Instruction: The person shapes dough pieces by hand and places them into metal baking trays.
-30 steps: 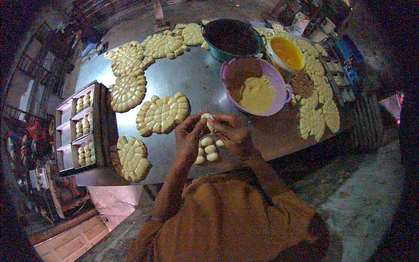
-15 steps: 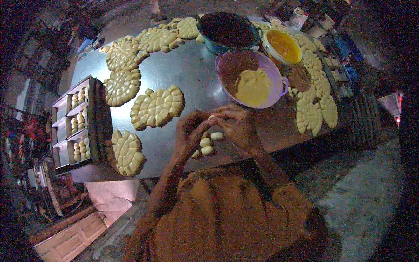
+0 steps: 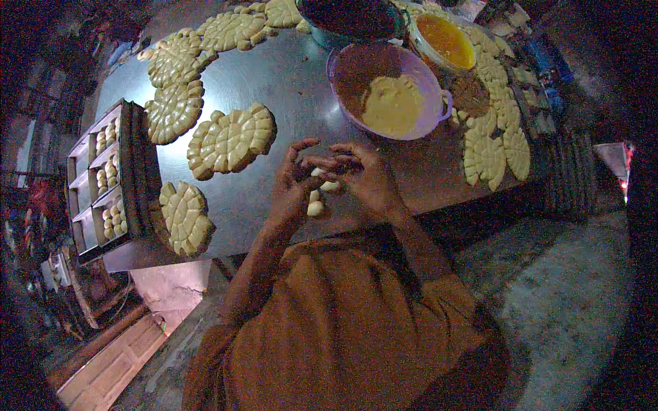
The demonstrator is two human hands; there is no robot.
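Observation:
My left hand [image 3: 293, 183] is over the near part of the metal table, its index finger stretched out and thumb apart. My right hand [image 3: 370, 179] faces it, fingers reaching left and overlapping the left fingers. Small pale dough balls [image 3: 315, 207] lie on the table just below the hands. One more pale ball shows partly between the left thumb and the fingers; whether it is touched or rests on the table, I cannot tell. Beyond the hands stands a purple basin [image 3: 439, 125] holding a mass of pale dough [image 3: 394, 106].
Large segmented dough pieces [image 3: 232, 140] lie left, with more along the far edge and right side [image 3: 483, 154]. A divided tray [image 3: 81, 195] with dough balls stands at the left edge. A dark-filled teal tub [image 3: 319, 34] and an orange-filled bucket [image 3: 445, 41] stand behind the basin.
My view has tilted, so the table sits higher in the picture. The fingertips were together around a small dough ball; now the left index finger and thumb have spread apart.

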